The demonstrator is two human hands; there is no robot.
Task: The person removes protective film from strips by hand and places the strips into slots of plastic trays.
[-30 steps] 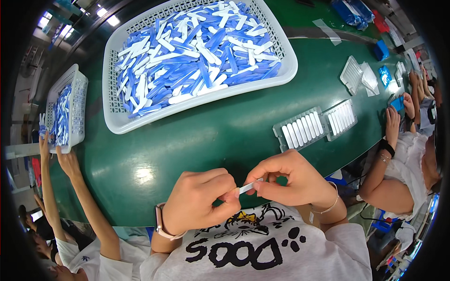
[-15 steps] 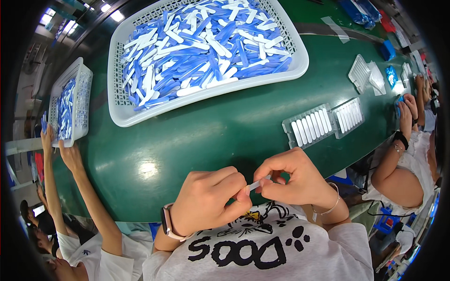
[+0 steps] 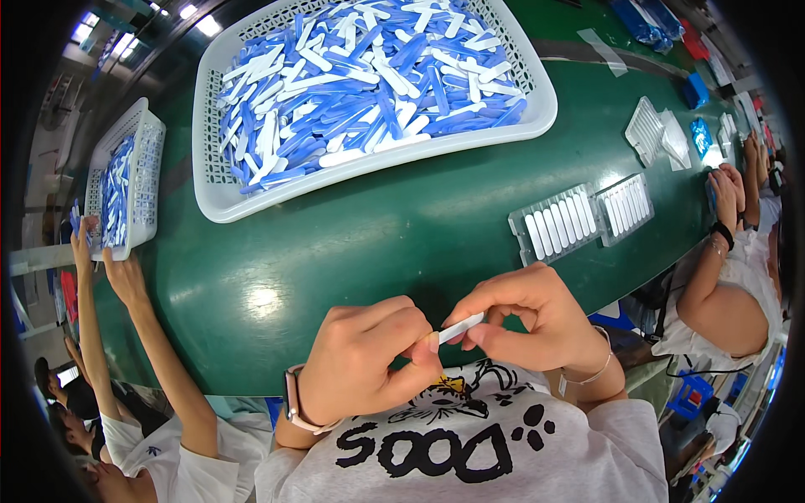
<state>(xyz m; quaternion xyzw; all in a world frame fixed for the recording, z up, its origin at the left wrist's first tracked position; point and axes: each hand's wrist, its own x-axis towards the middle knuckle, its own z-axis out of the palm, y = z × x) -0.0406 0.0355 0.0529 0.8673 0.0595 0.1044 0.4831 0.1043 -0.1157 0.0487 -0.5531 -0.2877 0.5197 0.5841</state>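
The white strip [image 3: 462,327] has tipped since a moment ago so that more of its flat pale face turns up to us, while its place between the hands barely shifts; off to the right, the co-worker's hands [image 3: 727,188] have moved a little farther away along the table. We see both hands in narrow pinches: the right hand [image 3: 535,323] holds the strip between thumb and forefinger near its upper end, and the left hand [image 3: 369,352] keeps the lower end at its thumb tip, the other fingers curled in. The strip slants upward from left to right, in front of the grey printed shirt [image 3: 440,448]. On the left wrist we note a watch [image 3: 291,394]; on the right, a thin bracelet [image 3: 603,362]. Beyond the grip spreads the green table [image 3: 360,260], and farther out, ahead and to the left, stands a large white basket [image 3: 543,105] heaped with blue and white strips [image 3: 369,84]. Ahead of the right hand and near it lie two clear trays [image 3: 518,225] side by side, white strips lined up in each. Past them, farther right of the grip, we find a clear ribbed tray [image 3: 643,132], thin pale sheets [image 3: 674,141] and a blue packet [image 3: 701,138]. Well to the left, another co-worker's hand [image 3: 126,278] is at a smaller white basket [image 3: 149,168] of similar strips.
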